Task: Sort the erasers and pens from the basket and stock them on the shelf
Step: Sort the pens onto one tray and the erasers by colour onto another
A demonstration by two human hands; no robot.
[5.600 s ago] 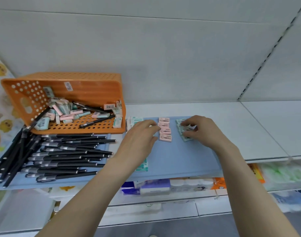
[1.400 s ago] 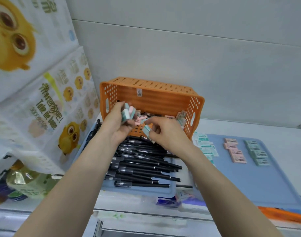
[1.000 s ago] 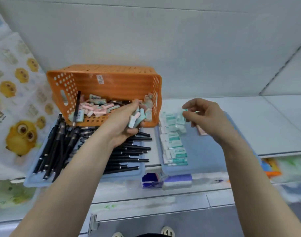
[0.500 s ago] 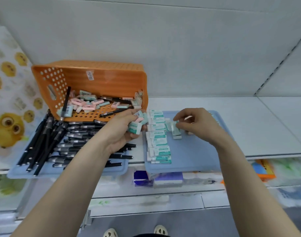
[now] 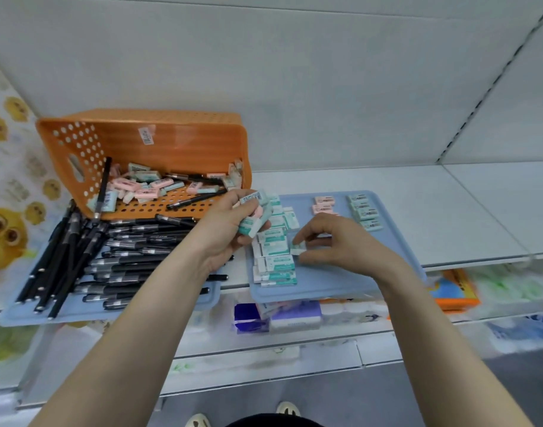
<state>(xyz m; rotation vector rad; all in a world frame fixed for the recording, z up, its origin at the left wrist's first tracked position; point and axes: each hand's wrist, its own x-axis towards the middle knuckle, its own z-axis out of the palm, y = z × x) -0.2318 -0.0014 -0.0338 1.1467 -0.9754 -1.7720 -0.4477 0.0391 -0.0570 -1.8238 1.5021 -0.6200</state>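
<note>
Hands shown at work over the shelf (image 5: 448,211), head view. The left hand (image 5: 230,229) is curled round a bundle of erasers (image 5: 254,211), mint-green and pink, which is held up between the open mouth of the basket (image 5: 171,140) and the left edge of the right tray (image 5: 341,282). The right hand (image 5: 334,241) is lowered over that tray; a single eraser (image 5: 297,249), pale green and white, is pinched between thumb and forefinger at the tray surface. Whether it rests on the tray cannot be told.

Just left of the pinched eraser, a column of green erasers (image 5: 276,257) is laid along the left side of the right tray, from the front edge towards the back. Near the back edge, a short row of pink erasers (image 5: 324,204) is placed, with a row of mint erasers (image 5: 365,212) to its right, the two rows apart.

The basket, orange and perforated, is tipped on its side at the back left of the shelf, with its opening towards the viewer. Loose erasers (image 5: 147,186), pink and green, and a few black pens (image 5: 199,198) are seen inside it; one of these is propped against its left wall.

In front of the basket, the left tray (image 5: 79,312) is seen, blue like the other, and sorted pens (image 5: 125,241) are heaped on it, most laid crosswise and some at an angle on the left.

Packaged goods (image 5: 279,315) are seen on the lower shelf beneath the trays. Printed wrapping (image 5: 2,232) with yellow cartoon figures is seen at the far left.
</note>
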